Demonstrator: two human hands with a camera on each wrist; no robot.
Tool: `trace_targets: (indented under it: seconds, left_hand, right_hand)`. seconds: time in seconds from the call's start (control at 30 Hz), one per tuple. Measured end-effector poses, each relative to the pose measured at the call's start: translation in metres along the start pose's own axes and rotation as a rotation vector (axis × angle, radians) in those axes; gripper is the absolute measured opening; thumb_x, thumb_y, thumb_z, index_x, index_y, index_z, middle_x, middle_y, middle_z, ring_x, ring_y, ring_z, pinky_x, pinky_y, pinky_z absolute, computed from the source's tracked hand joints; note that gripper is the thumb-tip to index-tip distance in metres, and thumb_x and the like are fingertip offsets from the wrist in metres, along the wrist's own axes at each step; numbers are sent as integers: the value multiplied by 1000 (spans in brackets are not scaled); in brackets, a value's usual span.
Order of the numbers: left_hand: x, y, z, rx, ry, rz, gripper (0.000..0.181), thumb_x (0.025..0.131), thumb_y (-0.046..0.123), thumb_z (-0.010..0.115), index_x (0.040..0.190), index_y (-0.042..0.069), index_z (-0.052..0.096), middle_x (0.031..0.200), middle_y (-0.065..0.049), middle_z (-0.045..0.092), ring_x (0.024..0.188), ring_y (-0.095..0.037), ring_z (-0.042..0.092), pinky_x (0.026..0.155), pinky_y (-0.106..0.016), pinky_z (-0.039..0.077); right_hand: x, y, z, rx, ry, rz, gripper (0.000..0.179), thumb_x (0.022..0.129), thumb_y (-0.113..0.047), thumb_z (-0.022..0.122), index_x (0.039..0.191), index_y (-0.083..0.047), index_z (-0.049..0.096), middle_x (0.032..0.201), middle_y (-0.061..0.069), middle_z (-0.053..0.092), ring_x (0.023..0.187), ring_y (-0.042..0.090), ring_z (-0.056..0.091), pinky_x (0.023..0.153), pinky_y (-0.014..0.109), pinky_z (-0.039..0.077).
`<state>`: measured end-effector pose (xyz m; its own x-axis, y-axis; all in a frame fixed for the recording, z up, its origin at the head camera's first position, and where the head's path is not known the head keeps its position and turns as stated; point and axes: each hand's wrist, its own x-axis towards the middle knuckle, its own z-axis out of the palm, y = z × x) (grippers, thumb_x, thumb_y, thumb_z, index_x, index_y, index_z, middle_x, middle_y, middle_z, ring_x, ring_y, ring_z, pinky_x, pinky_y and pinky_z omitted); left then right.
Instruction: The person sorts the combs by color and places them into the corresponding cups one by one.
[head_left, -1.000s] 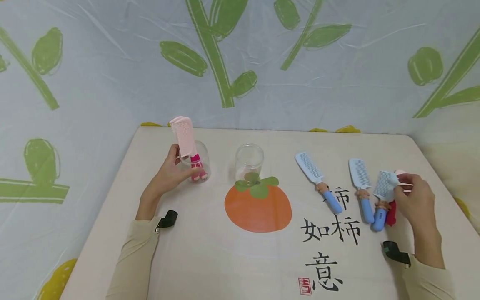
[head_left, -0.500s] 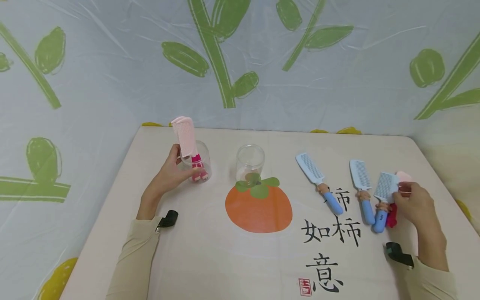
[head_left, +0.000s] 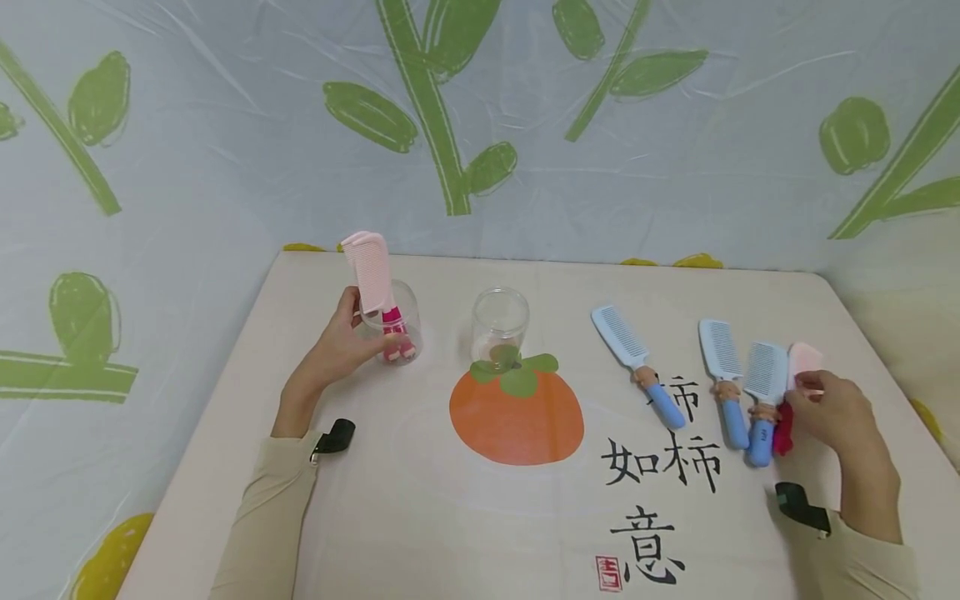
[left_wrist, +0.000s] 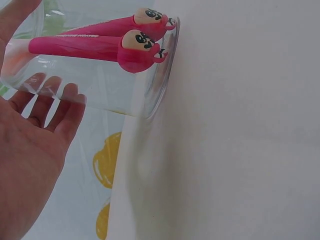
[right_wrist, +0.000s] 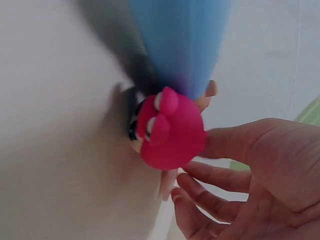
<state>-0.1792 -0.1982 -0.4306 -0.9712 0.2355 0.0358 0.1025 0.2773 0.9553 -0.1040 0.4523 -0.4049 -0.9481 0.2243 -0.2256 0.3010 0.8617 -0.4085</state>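
Presently, we hold one cup (head_left: pixel 410 307) with the left hand (head_left: pixel 341 346) at the left of the frame; this grip is narrow around the clear wall. The right hand (head_left: pixel 840 410), at the right of the frame, has bent fingers at the loose pink comb (head_left: pixel 805 357), which lies on the bench (head_left: pixel 420 517) just beside the rightmost blue comb (head_left: pixel 767 372). Whether this grip pinches it, we cannot tell. To do this well, we should, in our opinion, take the comb at its neck with thumb and forefinger, then raise it away from the blue neighbour, so that the teeth do not catch. The left hand should press lightly but surely, because leaning combs could tip the cup. Now we count: three blue combs (head_left: pixel 722 350), right of the middle; three pink combs (head_left: pixel 372 275), two inside the held cup and one loose; two cups, the empty-handed second cup (head_left: pixel 500 312) standing near the middle, at the orange print (head_left: pixel 487 425).
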Motion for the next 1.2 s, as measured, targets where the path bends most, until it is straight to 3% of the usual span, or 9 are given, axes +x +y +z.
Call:
trace_targets:
  seconds: [0.27, 0.43, 0.6, 0.83, 0.97, 1.07, 1.13, 1.2]
  left_hand:
    - [0, 0, 1, -14, 2, -17, 81, 84, 27, 88, 141, 11, 31, 134, -8, 45, 129, -23, 42, 114, -54, 32]
    - [0, 0, 1, -20, 3, -31, 83, 83, 28, 89, 141, 13, 31, 136, -7, 44, 130, -25, 42, 110, -53, 35]
    - [-1, -1, 1, -14, 5, -24, 82, 83, 28, 89, 140, 12, 32, 135, -7, 43, 131, -24, 42, 113, -54, 33]
    - [-1, 0, 1, -8, 3, -11, 82, 84, 27, 88, 141, 12, 32, 136, -7, 43, 133, -22, 40, 117, -55, 30]
    - [0, 0, 1, -20, 5, -25, 81, 83, 27, 89, 140, 13, 32, 135, -6, 44, 131, -22, 42, 115, -53, 32]
    - [0, 1, 0, -25, 6, -29, 81, 83, 27, 89, 139, 13, 33, 135, -6, 45, 130, -23, 43, 113, -52, 33]
    - [-1, 1, 0, -24, 7, -31, 80, 83, 27, 89, 139, 13, 33, 134, -6, 45, 130, -23, 43, 112, -52, 34]
    - [0, 0, 0, -22, 6, -27, 81, 83, 26, 89, 139, 13, 32, 135, -6, 45, 130, -23, 42, 112, -53, 34]
  right_hand:
    - [-4, -5, 6, 19, 102, 76, 57, 100, -18, 62, 132, 20, 35, 117, 43, 41, 106, 58, 40, 80, 65, 51]
    - [-6, -8, 4, 46, 107, 147, 60, 100, -22, 62, 135, 20, 35, 125, 44, 43, 110, 59, 42, 80, 64, 52]
    - [-8, -6, 1, 60, 115, 211, 61, 100, -27, 62, 134, 18, 39, 123, 42, 48, 109, 58, 40, 69, 57, 52]
    - [-9, 3, -7, 37, 155, 219, 57, 99, -29, 64, 124, 19, 46, 117, 43, 52, 102, 55, 43, 64, 51, 47]
    - [-9, 10, -12, 15, 175, 197, 54, 99, -28, 63, 117, 21, 51, 101, 40, 61, 93, 50, 50, 59, 43, 43]
    - [-9, 11, -14, 32, 180, 207, 55, 100, -28, 63, 116, 23, 53, 90, 36, 63, 89, 48, 52, 59, 44, 43]
    - [-9, 10, -14, 43, 186, 215, 56, 101, -28, 62, 120, 23, 51, 97, 38, 62, 91, 49, 51, 60, 45, 45]
    - [-9, 8, -11, 58, 204, 208, 56, 101, -28, 61, 125, 22, 50, 108, 41, 58, 92, 49, 52, 58, 38, 48]
